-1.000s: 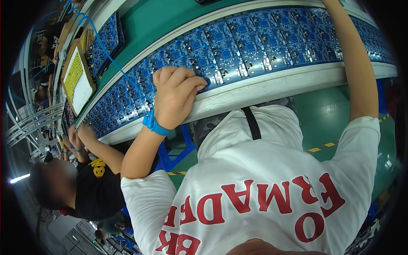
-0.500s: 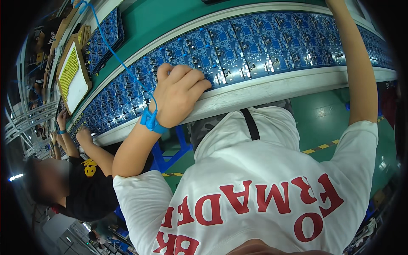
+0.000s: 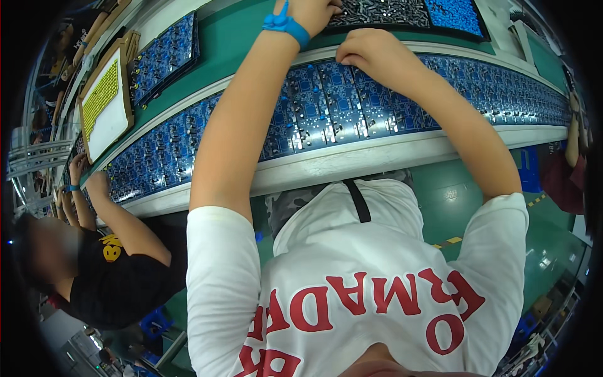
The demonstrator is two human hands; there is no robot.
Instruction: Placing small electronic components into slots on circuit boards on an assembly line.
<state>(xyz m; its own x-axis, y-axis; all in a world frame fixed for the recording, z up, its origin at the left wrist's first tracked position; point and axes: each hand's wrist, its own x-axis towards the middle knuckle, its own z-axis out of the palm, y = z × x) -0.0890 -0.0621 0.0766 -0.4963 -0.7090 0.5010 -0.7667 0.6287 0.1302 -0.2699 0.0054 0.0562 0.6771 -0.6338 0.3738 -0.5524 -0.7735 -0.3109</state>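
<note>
A long row of blue circuit boards lies between two pale rails, with small parts mounted on the boards. My left hand, with a blue wrist strap, reaches past the far rail to the left end of a black tray of small dark components. Its fingers are curled at the tray, partly cut off by the picture's top edge. Over the far side of the boards, by the far rail, my right hand is closed in a pinch. Whatever either hand holds is too small or hidden to make out.
Blue components fill the tray's right part. Beyond the rail at left are stacked circuit boards and a cardboard box with yellow pieces. A co-worker in black works at the left; another person's arm shows far right.
My left hand has gone from the near edge of the boards up to the component tray. The right hand has come back from the top right to over the boards, and the view has shifted.
</note>
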